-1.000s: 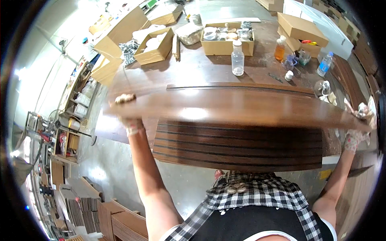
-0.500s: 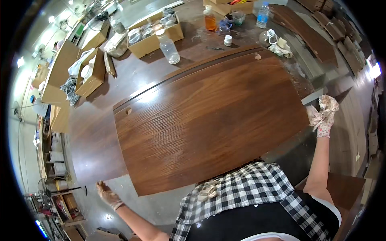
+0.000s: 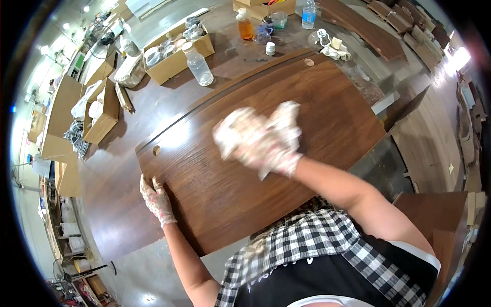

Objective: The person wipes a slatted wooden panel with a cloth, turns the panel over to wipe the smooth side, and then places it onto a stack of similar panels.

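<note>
A brown wood-grain panel (image 3: 245,199) with a round hole near each far corner lies on a larger dark brown table. My right hand (image 3: 268,153), in a white patterned glove, grips a crumpled whitish cloth (image 3: 232,128) over the middle of the panel. Both are smeared by motion, and whether the cloth touches the surface is hard to see. At the panel's left edge is my left hand (image 3: 157,199), gloved alike, with its fingers extended and holding nothing.
Beyond the panel stand a clear bottle (image 3: 198,65), an orange-liquid bottle (image 3: 244,25), a water bottle (image 3: 308,15) and a small white bottle (image 3: 270,49). Cardboard boxes (image 3: 171,69) of wrapped items sit far left. A rag (image 3: 336,51) lies at the far right.
My right hand has swung with the cloth from beyond the panel's right edge to above its middle. My left hand has moved up and inward to the panel's left edge.
</note>
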The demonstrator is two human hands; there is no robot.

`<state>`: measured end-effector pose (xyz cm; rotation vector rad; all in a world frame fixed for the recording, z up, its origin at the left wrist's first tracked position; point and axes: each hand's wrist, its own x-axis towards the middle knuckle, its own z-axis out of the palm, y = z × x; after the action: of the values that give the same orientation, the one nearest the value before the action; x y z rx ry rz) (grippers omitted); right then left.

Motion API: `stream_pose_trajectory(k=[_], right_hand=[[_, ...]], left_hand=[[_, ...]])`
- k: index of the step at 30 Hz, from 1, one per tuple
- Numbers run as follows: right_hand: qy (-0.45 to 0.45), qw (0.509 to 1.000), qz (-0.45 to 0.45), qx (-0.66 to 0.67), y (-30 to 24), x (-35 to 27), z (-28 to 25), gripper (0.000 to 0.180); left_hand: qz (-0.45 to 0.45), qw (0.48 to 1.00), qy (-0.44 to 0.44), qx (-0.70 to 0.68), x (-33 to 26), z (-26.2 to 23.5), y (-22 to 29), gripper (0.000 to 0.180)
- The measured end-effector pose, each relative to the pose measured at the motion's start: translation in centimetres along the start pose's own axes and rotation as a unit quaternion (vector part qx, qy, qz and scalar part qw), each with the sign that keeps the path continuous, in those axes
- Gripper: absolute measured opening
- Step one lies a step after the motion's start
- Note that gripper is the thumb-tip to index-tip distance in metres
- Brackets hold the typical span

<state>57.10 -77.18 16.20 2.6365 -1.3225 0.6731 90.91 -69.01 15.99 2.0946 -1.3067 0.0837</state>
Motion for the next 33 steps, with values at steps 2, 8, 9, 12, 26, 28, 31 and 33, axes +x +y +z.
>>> stream_pose_trajectory(k=[2,8,9,12,26,28,31,33], right_hand=[[-0.064,0.961,-0.145,0.227,-8.5,1.0,-0.8,0.065],[-0.083,0.961,-0.036,0.263,-2.9,0.2,-3.0,0.046],[-0.056,0.994,-0.020,0.090,0.9,1.3,-3.9,0.049],[0.023,0.985,0.151,-0.084,14.9,1.6,-4.4,0.048],[-0.130,0.974,-0.063,0.173,-1.7,6.3,6.2,0.058],[-0.079,0.792,0.152,0.586,4.0,6.1,2.4,0.056],[0.010,0.991,0.035,-0.131,7.3,6.0,1.2,0.051],[-0.074,0.981,0.114,0.137,1.7,9.8,2.3,0.055]], left_hand=[[0.017,1.000,-0.004,0.007,-0.3,0.2,-0.8,0.046],[-0.007,1.000,0.003,-0.016,-0.9,-0.8,-0.9,0.047],[-0.017,0.999,0.008,-0.030,-0.9,-1.2,-1.1,0.047],[-0.038,0.995,0.006,-0.090,-0.7,-1.2,0.2,0.046],[-0.103,0.962,0.058,-0.246,-0.6,-0.8,-0.5,0.042],[-0.119,0.950,0.068,-0.280,-0.8,-1.7,-0.5,0.044],[-0.121,0.944,0.075,-0.296,-0.8,-1.1,-0.1,0.046],[-0.130,0.933,0.093,-0.322,-0.8,-0.7,-0.6,0.047]])
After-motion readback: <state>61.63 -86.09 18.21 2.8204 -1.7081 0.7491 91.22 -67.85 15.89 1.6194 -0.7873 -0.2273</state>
